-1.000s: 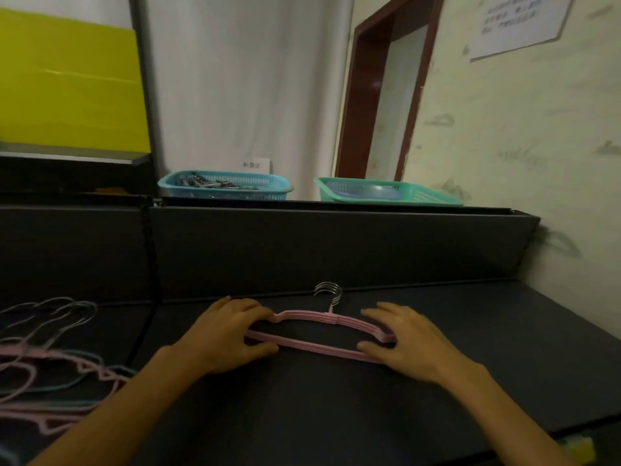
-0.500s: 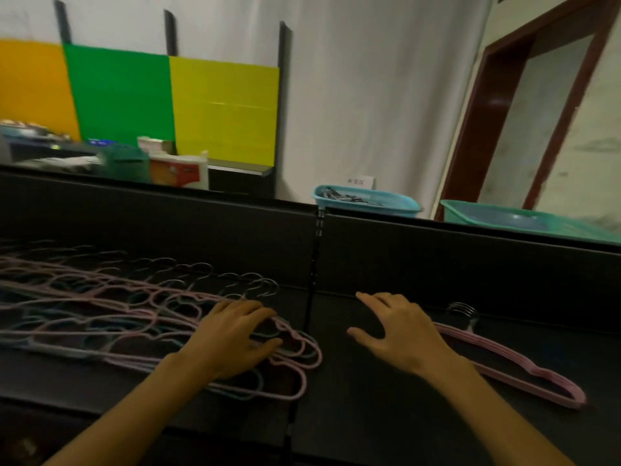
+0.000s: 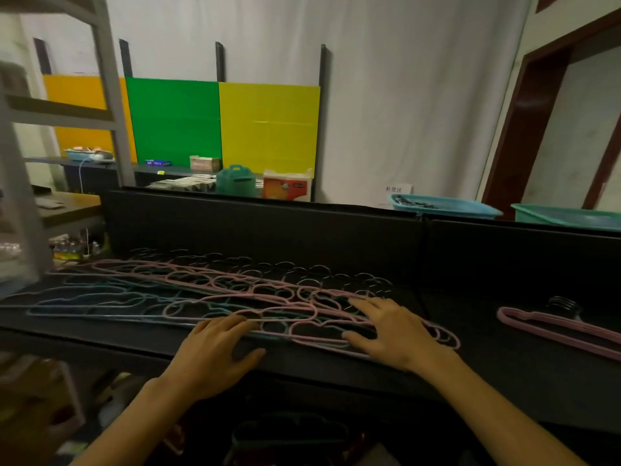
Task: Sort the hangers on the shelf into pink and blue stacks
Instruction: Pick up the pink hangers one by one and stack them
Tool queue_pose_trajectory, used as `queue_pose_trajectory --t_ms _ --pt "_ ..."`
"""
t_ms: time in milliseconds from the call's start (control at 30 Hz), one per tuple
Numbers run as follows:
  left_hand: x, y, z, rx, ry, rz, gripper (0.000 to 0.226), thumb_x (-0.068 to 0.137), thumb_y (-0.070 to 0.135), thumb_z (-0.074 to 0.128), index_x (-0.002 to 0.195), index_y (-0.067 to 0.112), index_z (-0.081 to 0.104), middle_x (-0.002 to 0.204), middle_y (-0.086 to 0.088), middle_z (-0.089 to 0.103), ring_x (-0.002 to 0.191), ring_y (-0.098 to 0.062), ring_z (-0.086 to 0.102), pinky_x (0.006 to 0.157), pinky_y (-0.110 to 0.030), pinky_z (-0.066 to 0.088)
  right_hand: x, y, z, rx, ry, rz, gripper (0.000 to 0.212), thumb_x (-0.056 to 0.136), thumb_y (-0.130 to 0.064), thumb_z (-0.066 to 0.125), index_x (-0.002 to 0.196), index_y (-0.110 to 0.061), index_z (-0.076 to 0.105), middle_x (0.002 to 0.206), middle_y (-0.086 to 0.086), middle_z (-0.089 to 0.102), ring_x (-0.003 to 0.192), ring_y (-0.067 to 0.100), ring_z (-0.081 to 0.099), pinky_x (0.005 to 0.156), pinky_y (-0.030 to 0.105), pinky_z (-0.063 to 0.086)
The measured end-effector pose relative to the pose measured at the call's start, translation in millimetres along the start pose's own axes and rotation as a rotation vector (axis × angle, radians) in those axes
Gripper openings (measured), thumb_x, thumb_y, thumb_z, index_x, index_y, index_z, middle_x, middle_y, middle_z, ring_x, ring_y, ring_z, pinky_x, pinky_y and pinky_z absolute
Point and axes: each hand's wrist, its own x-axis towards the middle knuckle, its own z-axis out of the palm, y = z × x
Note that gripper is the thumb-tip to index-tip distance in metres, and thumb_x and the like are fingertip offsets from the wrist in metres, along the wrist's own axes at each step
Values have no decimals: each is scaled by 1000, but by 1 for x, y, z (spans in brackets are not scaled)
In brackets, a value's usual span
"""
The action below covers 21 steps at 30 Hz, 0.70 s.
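Note:
A long overlapping row of mixed pink and blue hangers (image 3: 208,294) lies across the black shelf (image 3: 336,364). A neat stack of pink hangers (image 3: 557,327) sits apart at the right. My left hand (image 3: 218,351) rests with spread fingers on the near edge of the mixed row. My right hand (image 3: 393,331) lies with fingers spread over the row's right end, touching a pink hanger. Neither hand clearly grips anything.
A black back panel (image 3: 268,230) walls the shelf behind the hangers. Two plastic baskets, blue (image 3: 443,206) and green (image 3: 568,215), stand on top at the right. A grey metal rack (image 3: 20,196) rises at the left. Boxes and clutter sit beyond.
My view swung left from the pink stack to the mixed row. Both hands left the pink stack and moved left onto the mixed hangers.

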Motion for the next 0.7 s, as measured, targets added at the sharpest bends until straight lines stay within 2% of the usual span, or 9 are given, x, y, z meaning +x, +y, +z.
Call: queue_pose_trajectory --t_ms 267,467,567,700 --pt "-28 -70 -7 -30 66 -57 94 71 88 5 131 34 52 135 12 52 125 -14 48 102 -35 37 26 -63 14 -5 -33 -50 73 88 -65 47 149 -32 26 151 -1 35 137 19 33 111 37 29" --pt "-19 -116 -20 -8 41 -94 96 64 91 7 138 39 41 144 12 42 132 -11 39 107 -33 31 72 -100 28 22 -55 -102 73 87 -65 49 149 -34 25 152 0 33 138 19 32 111 39 30" --pt "-4 -141 -23 1 46 -87 102 62 91 -5 138 39 40 141 13 45 128 -9 42 106 -32 32 97 -116 36 33 -65 -125 75 86 -65 52 149 -33 25 153 -3 31 139 17 30 112 37 28" --pt "19 -168 -23 -6 7 -68 101 61 90 -5 141 40 33 145 12 40 131 -8 37 109 -32 28 125 -130 51 50 -89 -135 84 79 -75 51 149 -37 24 154 -6 31 138 15 31 112 37 29"
